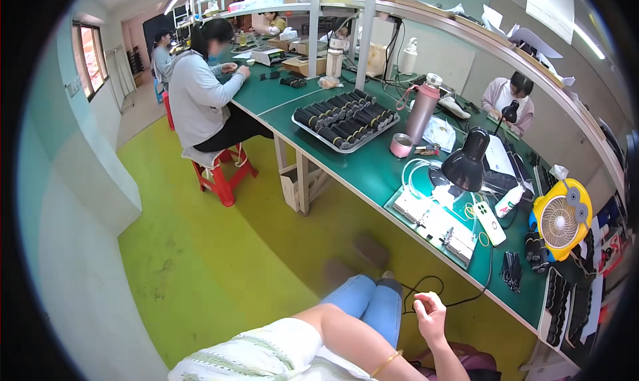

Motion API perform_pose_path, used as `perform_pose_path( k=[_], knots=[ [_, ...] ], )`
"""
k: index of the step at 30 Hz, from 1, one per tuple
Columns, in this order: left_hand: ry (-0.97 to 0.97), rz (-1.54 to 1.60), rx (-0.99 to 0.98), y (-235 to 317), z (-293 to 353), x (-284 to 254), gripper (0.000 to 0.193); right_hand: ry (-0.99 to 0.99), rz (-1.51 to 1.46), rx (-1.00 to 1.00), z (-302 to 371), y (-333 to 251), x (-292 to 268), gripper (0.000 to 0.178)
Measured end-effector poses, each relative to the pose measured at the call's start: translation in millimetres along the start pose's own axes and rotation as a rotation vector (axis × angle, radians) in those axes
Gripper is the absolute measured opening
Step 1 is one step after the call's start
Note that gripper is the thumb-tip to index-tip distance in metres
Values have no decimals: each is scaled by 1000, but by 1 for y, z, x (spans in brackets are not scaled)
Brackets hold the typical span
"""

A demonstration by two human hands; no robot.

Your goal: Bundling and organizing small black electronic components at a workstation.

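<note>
My right hand (431,314) is raised in front of the bench's near edge, over my legs. Its fingers are loosely bent and apart, and I see nothing in them. Across my lap runs my left forearm, a gold bangle (387,363) at the wrist; the left hand itself lies beyond the lower edge. The green-topped bench (373,175) extends in front of me. Nearest to my right hand on it is a metal fixture (432,224) with cylinders and clear tubing. A black desk lamp (468,160) leans over its far side.
A tray (346,149) holds bundled black cables. Beside it stand a pink flask (424,108) and its cup (401,145). To the right are a white phone-shaped thing (489,223), a white bottle (510,200) and a yellow fan (563,219). A person (216,95) sits on a red stool (223,178).
</note>
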State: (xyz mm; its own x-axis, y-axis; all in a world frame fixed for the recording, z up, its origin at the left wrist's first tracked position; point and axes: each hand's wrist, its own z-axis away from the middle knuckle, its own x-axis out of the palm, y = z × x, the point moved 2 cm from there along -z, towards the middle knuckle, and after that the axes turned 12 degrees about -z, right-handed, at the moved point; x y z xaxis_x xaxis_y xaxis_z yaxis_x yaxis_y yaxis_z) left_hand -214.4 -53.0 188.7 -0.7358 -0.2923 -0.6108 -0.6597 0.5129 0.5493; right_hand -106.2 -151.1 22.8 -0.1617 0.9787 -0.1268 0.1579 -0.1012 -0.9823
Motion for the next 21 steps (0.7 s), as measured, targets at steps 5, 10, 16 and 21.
perform_pose_path(
  k=[5,10,16,21],
  knots=[
    [320,97,-392,-129,51,29,30,142,-1256,360,33,32,18,35],
    [1176,462,-1047,-126,144,26,14,229,-1504,501,29,-18,73,32],
    [1284,1018,-1079,-147,189,61,12,98,-1162,609,29,11,73,39],
    [945,1540,-855,-134,205,63,11,-346,-656,572,24,23,60,36]
  ],
)
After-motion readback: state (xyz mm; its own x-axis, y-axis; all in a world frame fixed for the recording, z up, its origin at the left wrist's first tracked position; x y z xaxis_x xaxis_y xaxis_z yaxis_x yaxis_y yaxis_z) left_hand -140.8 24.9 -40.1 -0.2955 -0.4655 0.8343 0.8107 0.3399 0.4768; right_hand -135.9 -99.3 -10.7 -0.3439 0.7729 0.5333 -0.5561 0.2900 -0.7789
